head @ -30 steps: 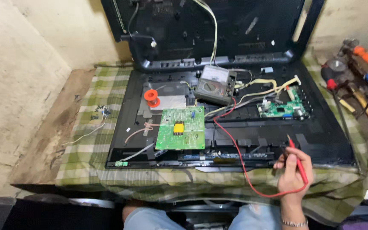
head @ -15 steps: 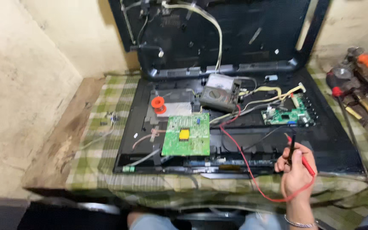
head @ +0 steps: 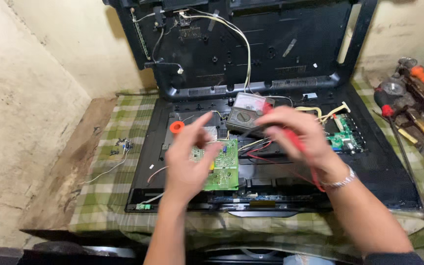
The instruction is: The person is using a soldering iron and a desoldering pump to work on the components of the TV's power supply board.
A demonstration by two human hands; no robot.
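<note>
My left hand hovers with fingers spread over the green circuit board lying in the opened black television chassis. It holds nothing. My right hand is over the middle of the chassis, closed around a red test probe and a black probe whose tip points left. A red lead wire trails under it. Just behind my hands sits a grey analogue multimeter. A smaller green board lies to the right.
The television's back cover leans upright against the wall with cables hanging. A red solder spool sits left of the board. Screwdrivers and tools lie at right. Loose screws rest on the checked cloth.
My left hand has come into view over the green board. My right hand has lifted from the chassis's front right edge to its middle, bringing the probes along. The view has moved closer.
</note>
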